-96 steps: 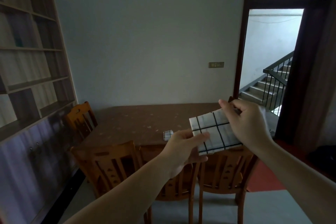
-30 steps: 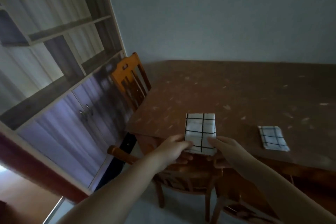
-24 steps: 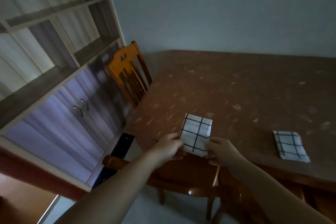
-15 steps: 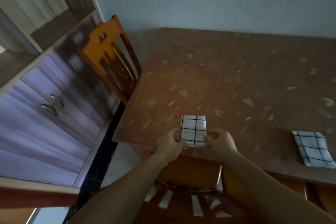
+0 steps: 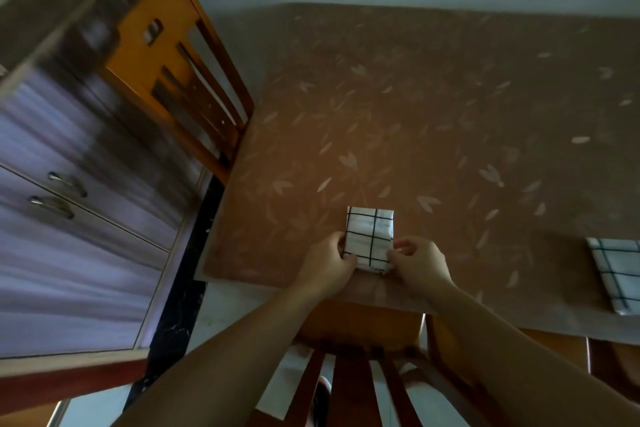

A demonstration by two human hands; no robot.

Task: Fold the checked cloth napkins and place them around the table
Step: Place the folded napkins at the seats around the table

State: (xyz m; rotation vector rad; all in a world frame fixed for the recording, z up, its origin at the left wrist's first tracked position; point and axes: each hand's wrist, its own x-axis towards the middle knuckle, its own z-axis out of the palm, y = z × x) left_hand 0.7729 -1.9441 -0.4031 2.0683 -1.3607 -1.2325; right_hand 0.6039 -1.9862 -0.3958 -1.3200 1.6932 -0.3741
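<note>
Fingers of left hand and right hand pinch folded napkin's near corners, low over bench front edge. Light, limp cloth; likely unfolds unless held at the edges.

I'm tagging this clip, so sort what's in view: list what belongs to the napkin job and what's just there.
Belongs to the job:
- folded checked napkin, pinched at its near corners by the left hand and right hand
- second folded checked napkin, lying near the table's right edge of view
- table with leaf-patterned brown cover

Just there:
- wooden chair at the table's left end
- near chair
- cabinet
</note>
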